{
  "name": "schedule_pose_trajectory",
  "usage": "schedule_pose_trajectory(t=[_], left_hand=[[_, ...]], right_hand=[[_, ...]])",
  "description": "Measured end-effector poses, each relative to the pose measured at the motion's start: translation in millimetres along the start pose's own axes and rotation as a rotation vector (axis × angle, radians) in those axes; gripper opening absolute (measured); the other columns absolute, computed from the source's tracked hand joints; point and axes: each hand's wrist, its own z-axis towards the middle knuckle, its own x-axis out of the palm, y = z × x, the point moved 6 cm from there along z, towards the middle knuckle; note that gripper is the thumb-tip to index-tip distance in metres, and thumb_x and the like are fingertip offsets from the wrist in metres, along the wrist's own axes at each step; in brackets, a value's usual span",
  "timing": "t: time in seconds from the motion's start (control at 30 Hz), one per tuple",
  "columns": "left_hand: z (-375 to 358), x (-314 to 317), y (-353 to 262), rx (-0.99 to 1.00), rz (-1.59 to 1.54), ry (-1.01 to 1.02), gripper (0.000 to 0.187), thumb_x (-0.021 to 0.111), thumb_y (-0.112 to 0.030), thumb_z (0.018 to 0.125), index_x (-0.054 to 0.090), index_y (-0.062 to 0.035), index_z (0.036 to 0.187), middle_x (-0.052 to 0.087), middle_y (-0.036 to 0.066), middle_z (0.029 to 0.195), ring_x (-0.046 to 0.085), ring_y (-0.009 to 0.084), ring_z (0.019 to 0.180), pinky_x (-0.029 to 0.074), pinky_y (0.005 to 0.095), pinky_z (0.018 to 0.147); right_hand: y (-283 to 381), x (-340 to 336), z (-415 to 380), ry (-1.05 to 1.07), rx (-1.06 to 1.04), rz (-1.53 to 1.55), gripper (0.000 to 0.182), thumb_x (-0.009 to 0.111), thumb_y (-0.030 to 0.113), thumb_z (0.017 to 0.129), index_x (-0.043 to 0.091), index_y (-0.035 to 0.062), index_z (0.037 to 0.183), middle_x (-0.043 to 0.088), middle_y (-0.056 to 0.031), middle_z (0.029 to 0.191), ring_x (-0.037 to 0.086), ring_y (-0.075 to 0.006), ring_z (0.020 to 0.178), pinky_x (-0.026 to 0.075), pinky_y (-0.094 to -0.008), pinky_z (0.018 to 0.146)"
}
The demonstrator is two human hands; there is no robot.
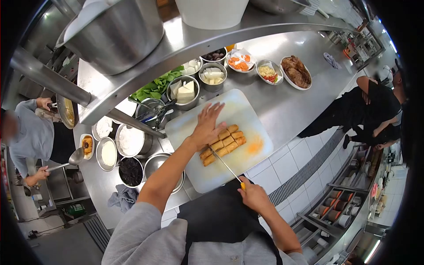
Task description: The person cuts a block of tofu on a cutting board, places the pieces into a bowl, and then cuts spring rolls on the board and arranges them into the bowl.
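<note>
Golden-brown fried rolls (pixel 228 142), cut into several pieces, lie side by side on a white cutting board (pixel 240 106). A knife (pixel 228 168) with a yellow handle is held in my right hand (pixel 255 196), its blade resting at the pieces on the left part of the group. My left hand (pixel 207 124) has its fingers spread over the board, just above the rolls, its heel close to them; whether it touches them is unclear. An orange stain (pixel 255 145) marks the board right of the rolls.
Bowls of butter blocks (pixel 186 92), white powder (pixel 130 140) and dark shreds (pixel 130 171) stand left of the board. Beyond it is a dish of browned meat (pixel 296 72). A metal shelf (pixel 194 46) overhangs the counter. One person (pixel 35 132) holds a pan and ladle; others stand at right.
</note>
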Motion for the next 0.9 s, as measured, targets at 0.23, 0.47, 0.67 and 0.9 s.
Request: schedule_pose_trajectory(t=[0.23, 0.47, 0.67, 0.9], left_hand=[[-47, -141, -122, 0.252, 0.053, -0.451, 0.063, 0.063, -0.044, 0.094, 0.050, -0.0087, 0.144, 0.051, 0.020, 0.147, 0.040, 0.0448, 0.139, 0.028, 0.0561, 0.115], [-79, -57, -145, 0.033, -0.074, -0.442, 0.058, 0.078, -0.015, 0.082, 0.056, -0.0057, 0.134, 0.059, 0.022, 0.132, 0.056, 0.0425, 0.120, 0.043, 0.0511, 0.104], [-72, 12, -132, -0.294, -0.049, -0.550, 0.052, 0.072, -0.007, 0.088, 0.056, -0.0033, 0.137, 0.055, 0.023, 0.136, 0.055, 0.0392, 0.123, 0.043, 0.0474, 0.107], [-70, 47, -123, -0.450, 0.025, -0.631, 0.045, 0.065, 0.000, 0.093, 0.055, 0.0004, 0.137, 0.059, 0.021, 0.131, 0.057, 0.0347, 0.121, 0.046, 0.0425, 0.105]], right_hand=[[13, -148, 74, -0.108, -0.325, -0.394, 0.040, 0.066, 0.044, 0.092, 0.063, 0.0239, 0.127, 0.072, -0.0108, 0.082, 0.070, -0.0364, 0.075, 0.055, -0.0474, 0.064], [11, -133, 288, 0.068, -0.891, -0.316, 0.049, 0.073, 0.045, 0.083, 0.069, 0.0279, 0.128, 0.074, -0.0110, 0.104, 0.069, -0.0328, 0.099, 0.053, -0.0472, 0.086], [13, -134, 301, -0.062, -0.943, -0.482, 0.025, 0.065, 0.028, 0.091, 0.072, 0.0229, 0.114, 0.069, -0.0070, 0.101, 0.065, -0.0266, 0.107, 0.048, -0.0463, 0.094], [-46, -514, 151, -1.334, -1.112, -0.063, 0.018, 0.077, 0.005, 0.076, 0.072, 0.0093, 0.092, 0.068, -0.0065, 0.077, 0.067, -0.0277, 0.069, 0.055, -0.0415, 0.063]])
